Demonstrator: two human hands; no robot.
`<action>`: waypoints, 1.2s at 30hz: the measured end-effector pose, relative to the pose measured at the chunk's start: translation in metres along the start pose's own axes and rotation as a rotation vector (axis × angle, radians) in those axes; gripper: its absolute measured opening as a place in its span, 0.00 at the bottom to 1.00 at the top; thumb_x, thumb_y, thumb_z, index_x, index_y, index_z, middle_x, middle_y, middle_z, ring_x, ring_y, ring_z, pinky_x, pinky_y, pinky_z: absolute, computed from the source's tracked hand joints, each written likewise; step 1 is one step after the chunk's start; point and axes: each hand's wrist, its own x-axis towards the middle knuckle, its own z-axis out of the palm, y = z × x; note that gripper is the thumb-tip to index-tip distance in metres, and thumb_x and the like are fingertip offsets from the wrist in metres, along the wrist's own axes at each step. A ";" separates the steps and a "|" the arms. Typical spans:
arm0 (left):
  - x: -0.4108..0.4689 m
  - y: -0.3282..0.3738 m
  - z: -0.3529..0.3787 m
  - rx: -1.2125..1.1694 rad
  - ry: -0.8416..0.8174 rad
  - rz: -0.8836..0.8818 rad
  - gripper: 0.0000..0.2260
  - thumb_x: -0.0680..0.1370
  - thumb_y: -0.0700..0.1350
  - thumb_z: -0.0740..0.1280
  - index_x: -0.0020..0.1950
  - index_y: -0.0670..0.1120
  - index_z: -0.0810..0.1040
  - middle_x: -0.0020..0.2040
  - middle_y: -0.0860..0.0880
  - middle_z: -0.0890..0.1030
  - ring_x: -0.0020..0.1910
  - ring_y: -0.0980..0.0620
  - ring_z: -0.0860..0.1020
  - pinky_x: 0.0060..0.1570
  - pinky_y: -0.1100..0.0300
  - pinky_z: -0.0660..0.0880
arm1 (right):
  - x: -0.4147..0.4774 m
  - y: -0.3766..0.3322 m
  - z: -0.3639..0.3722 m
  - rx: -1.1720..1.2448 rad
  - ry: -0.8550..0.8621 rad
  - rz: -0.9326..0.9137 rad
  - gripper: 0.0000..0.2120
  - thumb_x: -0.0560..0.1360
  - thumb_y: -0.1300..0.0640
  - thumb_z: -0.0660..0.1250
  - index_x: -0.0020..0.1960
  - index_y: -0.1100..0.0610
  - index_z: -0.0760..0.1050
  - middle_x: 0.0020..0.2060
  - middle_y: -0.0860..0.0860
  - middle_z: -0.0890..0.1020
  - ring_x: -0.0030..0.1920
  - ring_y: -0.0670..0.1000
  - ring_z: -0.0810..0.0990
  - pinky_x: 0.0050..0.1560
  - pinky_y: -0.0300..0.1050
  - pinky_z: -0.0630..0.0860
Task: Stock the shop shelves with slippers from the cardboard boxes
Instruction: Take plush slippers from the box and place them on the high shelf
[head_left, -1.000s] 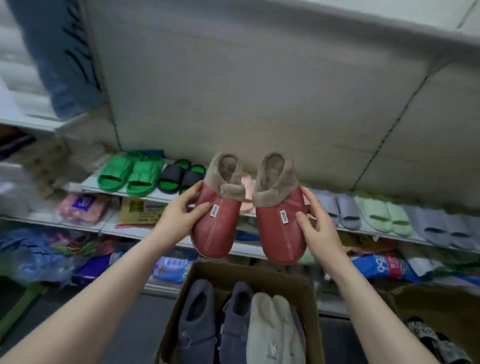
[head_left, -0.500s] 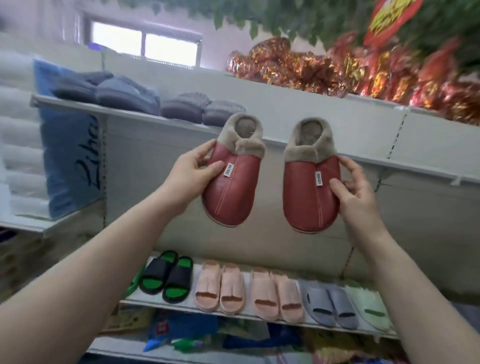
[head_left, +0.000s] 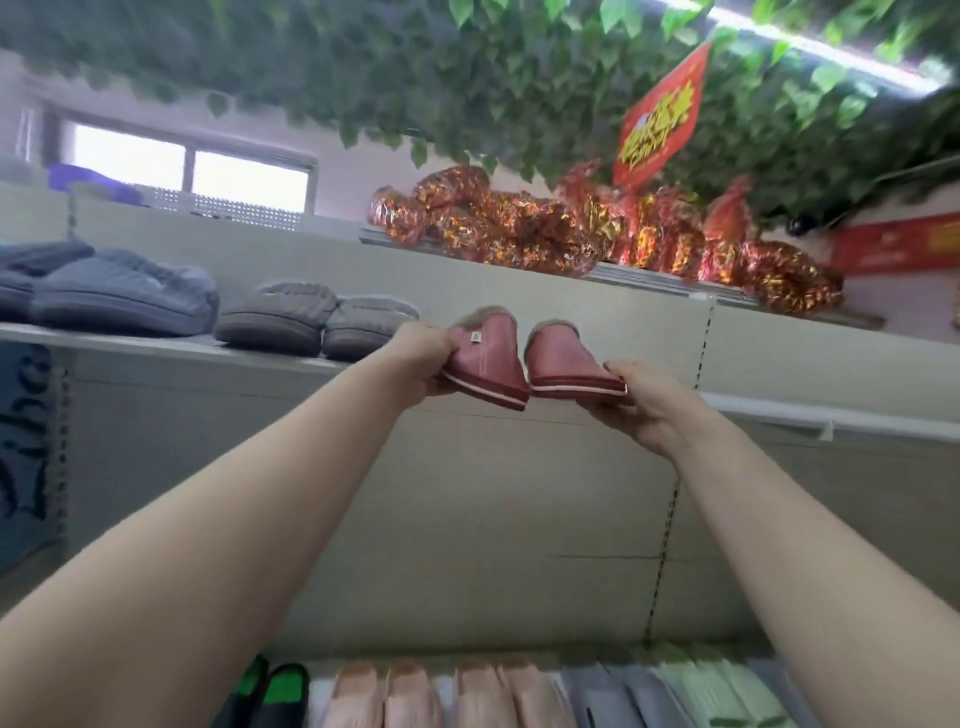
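Note:
I hold a pair of red slippers with tan fleece lining at the edge of the upper shelf (head_left: 156, 344). My left hand (head_left: 423, 358) grips the left red slipper (head_left: 488, 364) by its side. My right hand (head_left: 647, 402) holds the right red slipper (head_left: 569, 366) from below, thumb on its toe. Both slippers lie almost level, toes toward me, soles at shelf height, just right of a grey slipper pair (head_left: 317, 325). The cardboard boxes are out of view.
Blue-grey slippers (head_left: 122, 296) fill the upper shelf's left part. Red and gold foil packs (head_left: 571, 228) lie on the top shelf under hanging green leaves. Below, a lower shelf carries black-green, pink, grey and pale green slides (head_left: 467, 693). A blue cloth (head_left: 23, 457) hangs at left.
Both hands have raised the red slippers from above the box up to the upper shelf and tipped them from upright to nearly flat. The view has swung upward.

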 end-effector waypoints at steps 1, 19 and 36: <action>0.008 0.001 0.002 -0.013 0.012 -0.014 0.07 0.79 0.34 0.59 0.53 0.41 0.74 0.38 0.47 0.75 0.34 0.53 0.74 0.28 0.60 0.78 | 0.000 -0.003 0.001 0.052 -0.002 -0.004 0.07 0.81 0.58 0.62 0.45 0.60 0.73 0.40 0.55 0.76 0.38 0.50 0.77 0.37 0.45 0.83; 0.066 -0.043 0.025 0.976 0.005 0.612 0.25 0.78 0.60 0.60 0.70 0.48 0.68 0.67 0.42 0.72 0.64 0.42 0.70 0.62 0.51 0.67 | 0.062 0.021 0.008 -1.270 0.230 -0.569 0.22 0.81 0.39 0.55 0.64 0.52 0.76 0.59 0.56 0.81 0.60 0.60 0.75 0.59 0.49 0.67; 0.094 -0.069 0.040 1.168 0.118 0.681 0.22 0.78 0.60 0.58 0.70 0.55 0.65 0.71 0.40 0.64 0.69 0.38 0.64 0.65 0.46 0.66 | 0.115 0.055 -0.001 -1.318 0.035 -0.683 0.22 0.79 0.42 0.57 0.72 0.42 0.62 0.62 0.56 0.73 0.62 0.60 0.71 0.63 0.52 0.67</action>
